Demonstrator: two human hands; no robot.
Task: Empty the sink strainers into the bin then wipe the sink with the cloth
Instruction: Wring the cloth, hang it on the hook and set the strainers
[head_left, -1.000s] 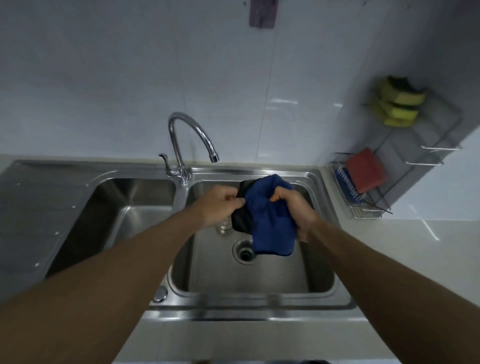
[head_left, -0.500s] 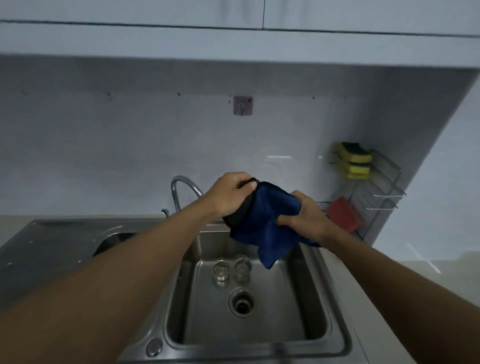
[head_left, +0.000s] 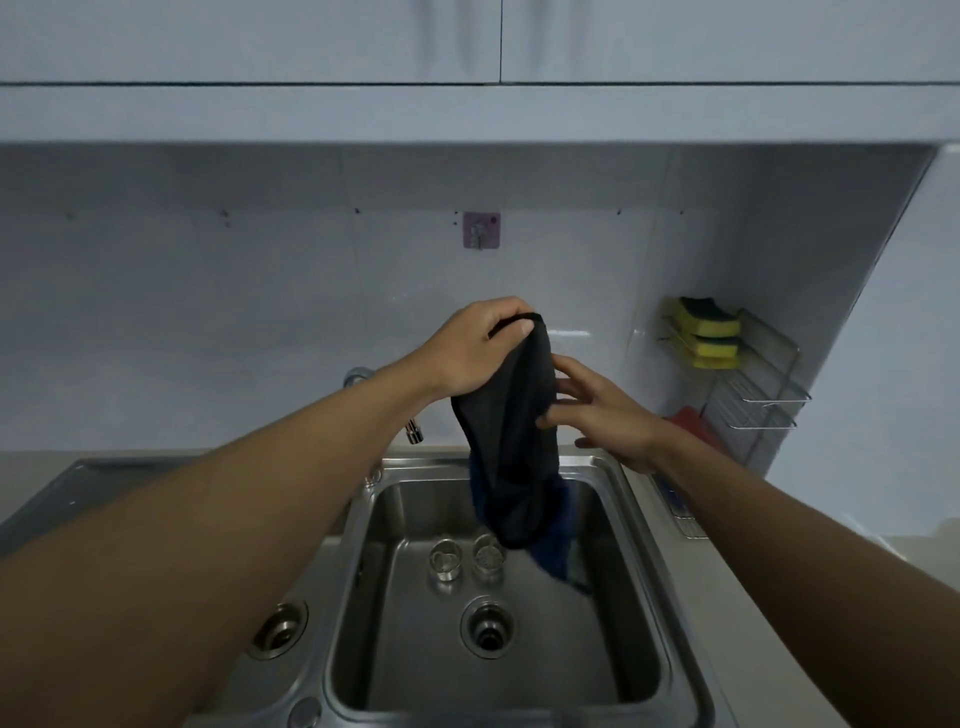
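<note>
Left hand (head_left: 470, 351), frame centre: grip pinched shut on top edge of hanging dark blue-black cloth (head_left: 511, 431). Right hand (head_left: 605, 410): grip open, fingertips (head_left: 543, 420) touching cloth's side, above steel sink basin (head_left: 644, 623).

You had only 1 view, the camera worn on your head, so nothing was shared with a second one. It looked forward and down from standing height, close over the sink basin (head_left: 519, 670), whose near rim ran off the bottom edge. Its wide lens bent the cupboard line along the top and took in the tiled wall (head_left: 208, 312) straight ahead. Both of your forearms entered from the lower corners and met near the middle of the frame.
</note>
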